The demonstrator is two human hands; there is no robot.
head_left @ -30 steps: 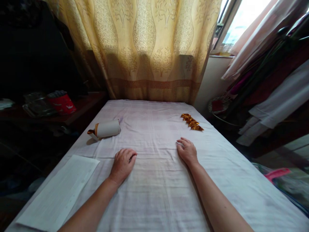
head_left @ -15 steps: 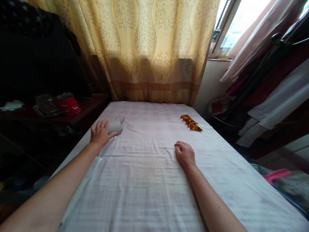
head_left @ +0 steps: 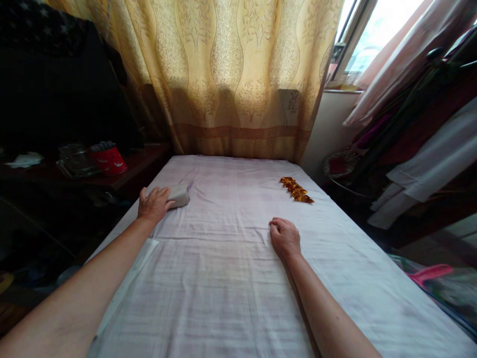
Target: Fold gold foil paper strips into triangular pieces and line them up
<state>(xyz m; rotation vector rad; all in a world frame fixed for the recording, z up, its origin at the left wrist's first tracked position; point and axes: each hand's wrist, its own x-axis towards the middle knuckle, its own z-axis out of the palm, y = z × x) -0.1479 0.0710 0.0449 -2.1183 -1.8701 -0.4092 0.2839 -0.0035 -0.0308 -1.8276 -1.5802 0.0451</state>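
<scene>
The left side is dark: on a low shelf beside the bed, a red tin (head_left: pixel 109 159) and a glass dish (head_left: pixel 74 161) can just be made out, and what lies around them is lost in shadow. A white sheet of paper (head_left: pixel 130 273) lies along the left edge of the bed (head_left: pixel 231 298). The left forearm covers most of it and its near end is hard to make out.

The left hand (head_left: pixel 152 204) is stretched out to the left edge, about halfway up the bed. It lies over a pale roll (head_left: pixel 179 195), fingers curved around it. The hand hides the roll's left end, so only the right end shows, resting on the cloth.

The right hand (head_left: pixel 285 237) rests on the cloth a little right of the middle, knuckles up, fingers curled under in a loose fist. Whether anything is inside it cannot be seen. Both forearms are cut off by the bottom edge.

Towards the far right corner, well apart from both hands, lies a short row of crumpled gold foil pieces (head_left: pixel 297 190). A yellow patterned curtain (head_left: pixel 231 74) hangs behind the far edge. Hanging clothes (head_left: pixel 428 154) fill the right side, blurred.
</scene>
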